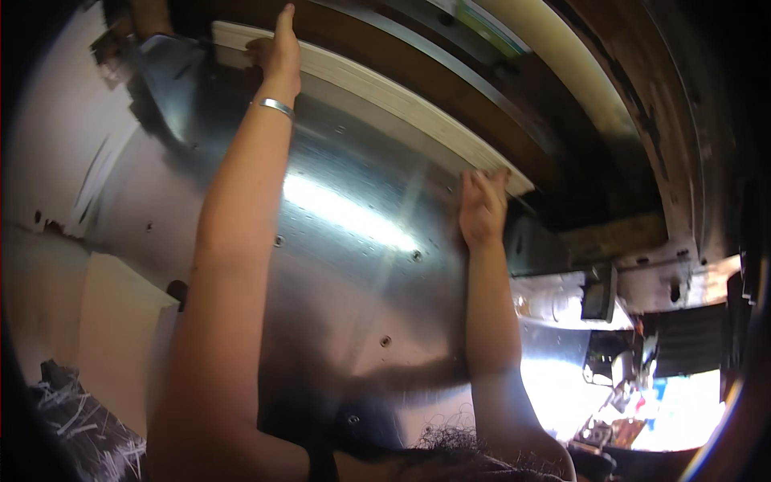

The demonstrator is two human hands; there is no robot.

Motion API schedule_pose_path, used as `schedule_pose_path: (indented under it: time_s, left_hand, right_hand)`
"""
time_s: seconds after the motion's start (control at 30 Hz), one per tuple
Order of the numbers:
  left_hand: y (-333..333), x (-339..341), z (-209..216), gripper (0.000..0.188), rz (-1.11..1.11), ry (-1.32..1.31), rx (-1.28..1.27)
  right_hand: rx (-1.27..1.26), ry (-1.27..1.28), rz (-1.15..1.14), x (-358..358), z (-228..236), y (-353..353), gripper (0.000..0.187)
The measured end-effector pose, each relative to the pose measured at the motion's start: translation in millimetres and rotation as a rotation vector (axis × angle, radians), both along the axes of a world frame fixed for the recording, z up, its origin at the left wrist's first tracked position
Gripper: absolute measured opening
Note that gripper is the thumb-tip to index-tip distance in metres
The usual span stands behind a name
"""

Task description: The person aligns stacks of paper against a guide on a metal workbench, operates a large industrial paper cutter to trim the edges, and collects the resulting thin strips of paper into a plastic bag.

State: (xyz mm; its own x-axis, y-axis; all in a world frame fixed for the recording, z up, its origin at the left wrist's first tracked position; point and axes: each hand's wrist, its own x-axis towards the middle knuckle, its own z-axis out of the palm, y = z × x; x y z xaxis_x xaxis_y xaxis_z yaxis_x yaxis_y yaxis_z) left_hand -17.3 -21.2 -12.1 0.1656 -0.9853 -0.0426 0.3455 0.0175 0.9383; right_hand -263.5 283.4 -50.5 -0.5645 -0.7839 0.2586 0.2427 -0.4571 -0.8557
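Note:
A long, narrow, pale stack (pixel 385 100), which looks like layered paper sheets, lies across the far side of the shiny metal table (pixel 345 265). My left hand (pixel 279 64) is at its left part, one finger stretched away from me over the stack and the others spread to the left. A silver bracelet (pixel 277 105) circles that wrist. Close to the stack's right end, my right hand (pixel 484 205) touches its near edge, fingers pointing up and slightly bent. Neither hand is wrapped round the stack. Some fingertips are blurred or hidden.
Behind the stack runs a dark slot under a metal bar (pixel 450 52) of a large machine frame (pixel 675 161). Shredded paper strips (pixel 88 418) lie at the lower left beside a tan panel (pixel 120 321). Cluttered equipment (pixel 622 377) stands in bright light at the right.

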Motion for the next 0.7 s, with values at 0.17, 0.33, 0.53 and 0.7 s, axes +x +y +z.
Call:
schedule_pose_path:
  time_s: [0.17, 0.33, 0.53, 0.7]
  left_hand:
    - [-21, 24, -5, 0.112, -0.006, 0.06, -0.04]
    - [-14, 34, -6, 0.1, -0.058, -0.009, -0.119]
    - [-11, 42, -3, 0.097, -0.191, 0.114, -0.178]
    - [6, 46, 6, 0.098, -0.245, 0.174, -0.159]
  right_hand:
    - [0.034, 0.003, -0.003, 1, 3, 9, 0.054]
    - [0.051, 0.053, 0.066, -2, -4, 10, 0.057]
    - [0.033, 0.064, 0.092, -10, -3, 11, 0.046]
    - [0.022, 0.035, 0.08, -16, -6, 12, 0.042]
